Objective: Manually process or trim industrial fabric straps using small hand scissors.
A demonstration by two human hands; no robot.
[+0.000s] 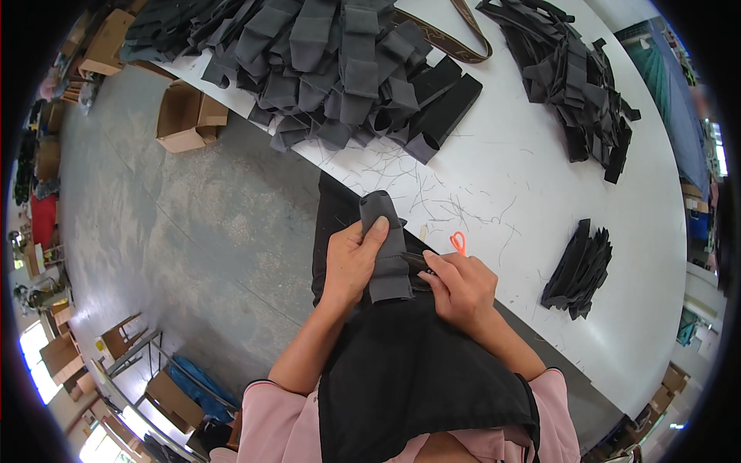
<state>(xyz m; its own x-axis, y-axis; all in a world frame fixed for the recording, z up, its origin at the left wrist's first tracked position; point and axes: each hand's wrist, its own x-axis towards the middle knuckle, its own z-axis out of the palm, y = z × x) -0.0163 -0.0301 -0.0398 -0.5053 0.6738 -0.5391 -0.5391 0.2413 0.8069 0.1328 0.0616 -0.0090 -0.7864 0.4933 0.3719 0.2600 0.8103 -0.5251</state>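
In front of my black apron (pixel 417 370), my left hand (pixel 353 258) grips a dark grey fabric strip (pixel 388 266), thumb on top. The strip stands lengthwise, with stitched seams across it and a folded far end. From the right, my right hand (pixel 463 285) pinches small dark thread snips (pixel 413 260), whose tip meets the strip's right edge. Fingers hide most of the tool. Just beyond that hand shows an orange loop (pixel 458 243); whether it belongs to the snips I cannot tell.
On the white table (pixel 502 185) lie loose dark threads (pixel 417 181). A large heap of grey strips (pixel 332 69) hangs over its edge. Two more dark bundles, one larger (pixel 579 92) and one smaller (pixel 579 270), lie to the right. A cardboard box (pixel 189 116) stands beyond the table edge.
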